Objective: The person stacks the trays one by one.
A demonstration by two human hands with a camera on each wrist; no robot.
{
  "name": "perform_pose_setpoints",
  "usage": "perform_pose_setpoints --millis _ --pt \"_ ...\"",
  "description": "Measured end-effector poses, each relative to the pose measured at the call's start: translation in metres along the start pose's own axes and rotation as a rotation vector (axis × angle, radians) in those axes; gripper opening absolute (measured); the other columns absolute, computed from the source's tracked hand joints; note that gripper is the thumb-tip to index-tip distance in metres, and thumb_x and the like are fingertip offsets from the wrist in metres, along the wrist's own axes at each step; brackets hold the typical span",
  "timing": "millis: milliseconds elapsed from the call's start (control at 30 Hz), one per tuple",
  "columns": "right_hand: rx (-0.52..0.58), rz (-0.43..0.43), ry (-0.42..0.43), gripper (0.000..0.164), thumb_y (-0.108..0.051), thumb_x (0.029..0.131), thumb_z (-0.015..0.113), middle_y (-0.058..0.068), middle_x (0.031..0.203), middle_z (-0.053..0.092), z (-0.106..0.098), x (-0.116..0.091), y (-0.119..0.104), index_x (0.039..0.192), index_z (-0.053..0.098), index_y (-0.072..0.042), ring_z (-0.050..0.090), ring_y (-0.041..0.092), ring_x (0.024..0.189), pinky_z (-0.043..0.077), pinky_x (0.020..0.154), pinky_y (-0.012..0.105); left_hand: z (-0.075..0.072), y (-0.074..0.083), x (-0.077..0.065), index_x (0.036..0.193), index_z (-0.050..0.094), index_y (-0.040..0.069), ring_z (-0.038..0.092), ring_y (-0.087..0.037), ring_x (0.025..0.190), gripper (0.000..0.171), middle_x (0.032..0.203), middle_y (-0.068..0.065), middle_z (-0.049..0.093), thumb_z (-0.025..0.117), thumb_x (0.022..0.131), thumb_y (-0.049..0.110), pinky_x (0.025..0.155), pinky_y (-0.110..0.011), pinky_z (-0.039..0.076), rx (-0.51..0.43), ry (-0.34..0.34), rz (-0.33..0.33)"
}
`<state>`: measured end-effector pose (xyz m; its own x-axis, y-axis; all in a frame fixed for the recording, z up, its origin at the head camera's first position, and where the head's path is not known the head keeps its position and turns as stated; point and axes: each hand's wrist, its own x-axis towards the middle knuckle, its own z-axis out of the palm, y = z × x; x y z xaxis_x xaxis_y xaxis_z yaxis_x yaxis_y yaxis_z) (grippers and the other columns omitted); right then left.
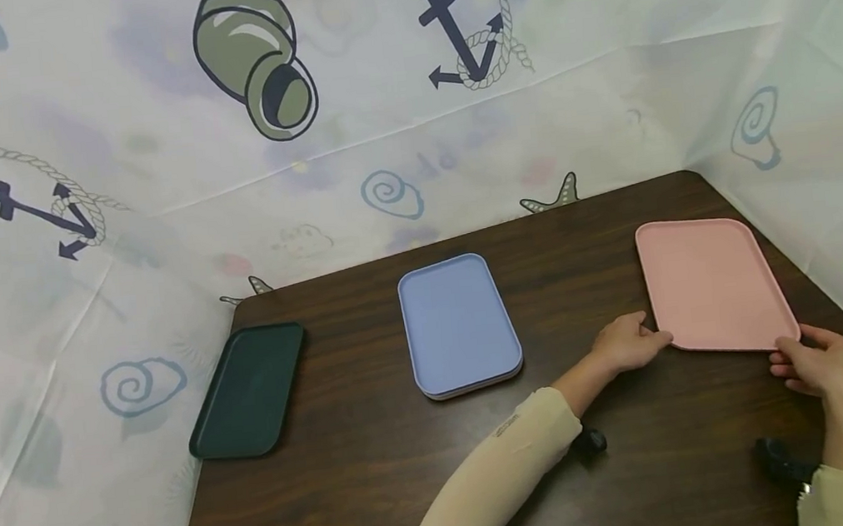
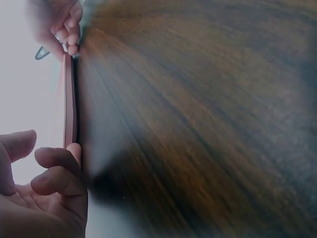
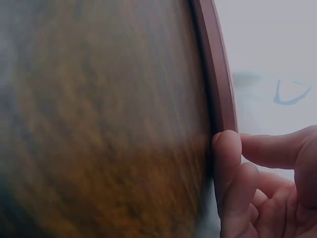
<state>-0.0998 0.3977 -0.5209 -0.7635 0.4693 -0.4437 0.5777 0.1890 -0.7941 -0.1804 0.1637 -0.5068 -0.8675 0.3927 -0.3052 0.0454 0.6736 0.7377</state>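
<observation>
A pink tray (image 1: 717, 283) lies at the right end of the dark table. My left hand (image 1: 630, 342) is at its near left corner, one fingertip touching the edge. In the left wrist view the left thumb (image 2: 20, 144) stands apart from the tray, with other fingers loosely bent below. At the near right corner my right hand (image 1: 833, 365) pinches the tray between thumb and finger. The right wrist view shows those fingertips on the pink rim (image 3: 218, 74). Whether the tray is slightly raised cannot be told.
A stack of trays with a blue one (image 1: 460, 322) on top stands mid-table. A dark green tray (image 1: 248, 391) lies by the left edge of the brown wooden table (image 1: 366, 485). Patterned cloth (image 1: 379, 116) hangs behind and along both sides.
</observation>
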Motion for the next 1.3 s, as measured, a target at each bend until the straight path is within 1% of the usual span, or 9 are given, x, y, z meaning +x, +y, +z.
perform_pose_setpoints --millis 100,267,367,500,667,767,933,1033,1300 --pt "-0.009 0.013 -0.001 0.064 -0.015 0.101 0.045 -0.011 0.058 0.059 -0.001 0.001 -0.001 0.151 0.012 0.010 0.063 0.006 0.051 0.052 0.051 0.027 0.001 0.000 0.002 0.137 0.058 0.016 0.055 -0.001 0.075 0.051 0.084 0.014 0.063 0.065 0.091 0.038 0.072 -0.019 0.042 0.023 -0.026 0.039" --pt "-0.015 0.030 0.001 0.063 -0.015 0.101 0.044 -0.012 0.056 0.060 -0.002 0.001 -0.005 0.151 0.015 0.008 0.064 0.006 0.051 0.052 0.050 0.027 0.003 0.001 0.003 0.118 0.068 0.020 0.052 -0.001 0.069 0.032 0.077 0.015 0.057 0.064 0.091 0.036 0.064 -0.017 0.039 0.076 -0.043 0.096" --pt "-0.007 0.027 0.000 0.062 -0.015 0.101 0.044 -0.014 0.053 0.059 -0.002 0.002 -0.007 0.151 0.015 0.007 0.064 0.005 0.051 0.052 0.050 0.026 0.003 0.001 0.004 0.115 0.069 0.020 0.051 0.000 0.067 0.030 0.075 0.016 0.056 0.065 0.090 0.036 0.064 -0.017 0.038 0.092 -0.013 0.100" --pt "0.027 0.029 -0.021 0.062 -0.014 0.101 0.046 -0.014 0.052 0.060 -0.003 0.003 -0.009 0.151 0.016 0.007 0.065 0.005 0.051 0.051 0.050 0.025 0.004 0.001 0.006 0.121 0.067 0.021 0.051 0.002 0.070 0.036 0.076 0.018 0.058 0.067 0.089 0.036 0.068 -0.017 0.039 0.120 0.034 0.083" --pt "0.100 0.030 -0.052 0.066 -0.015 0.100 0.049 -0.014 0.053 0.062 -0.004 0.002 -0.009 0.152 0.015 0.006 0.066 0.005 0.053 0.051 0.050 0.024 0.006 0.002 0.007 0.122 0.066 0.022 0.053 0.003 0.073 0.039 0.076 0.021 0.060 0.070 0.087 0.040 0.072 -0.017 0.041 0.154 0.123 0.051" --pt "0.148 0.023 -0.069 0.070 -0.016 0.099 0.053 -0.013 0.055 0.064 -0.005 0.002 -0.010 0.152 0.014 0.006 0.067 0.004 0.054 0.049 0.049 0.023 0.006 0.004 0.010 0.116 0.068 0.023 0.055 0.002 0.075 0.036 0.074 0.021 0.062 0.074 0.085 0.039 0.071 -0.017 0.042 0.124 0.191 0.016" --pt "0.225 0.006 -0.094 0.077 -0.019 0.095 0.063 -0.010 0.060 0.068 -0.004 0.001 -0.010 0.151 0.017 0.007 0.068 0.005 0.057 0.048 0.048 0.023 0.002 0.002 0.010 0.104 0.071 0.022 0.056 0.002 0.072 0.029 0.070 0.018 0.064 0.081 0.079 0.033 0.068 -0.016 0.042 0.018 0.293 -0.042" --pt "0.252 0.005 -0.104 0.079 -0.019 0.093 0.067 -0.008 0.061 0.069 -0.003 0.000 -0.011 0.151 0.020 0.008 0.068 0.007 0.057 0.049 0.048 0.023 0.000 0.000 0.009 0.101 0.071 0.021 0.056 0.001 0.069 0.028 0.069 0.017 0.064 0.082 0.078 0.030 0.068 -0.016 0.042 -0.017 0.307 -0.051" --pt "0.254 0.000 -0.095 0.077 -0.017 0.093 0.067 -0.008 0.060 0.068 0.000 -0.006 -0.018 0.150 0.022 0.007 0.068 0.008 0.057 0.049 0.048 0.025 -0.006 -0.005 0.004 0.100 0.070 0.020 0.053 0.001 0.067 0.027 0.065 0.018 0.061 0.083 0.077 0.028 0.067 -0.015 0.041 -0.068 0.319 -0.033"
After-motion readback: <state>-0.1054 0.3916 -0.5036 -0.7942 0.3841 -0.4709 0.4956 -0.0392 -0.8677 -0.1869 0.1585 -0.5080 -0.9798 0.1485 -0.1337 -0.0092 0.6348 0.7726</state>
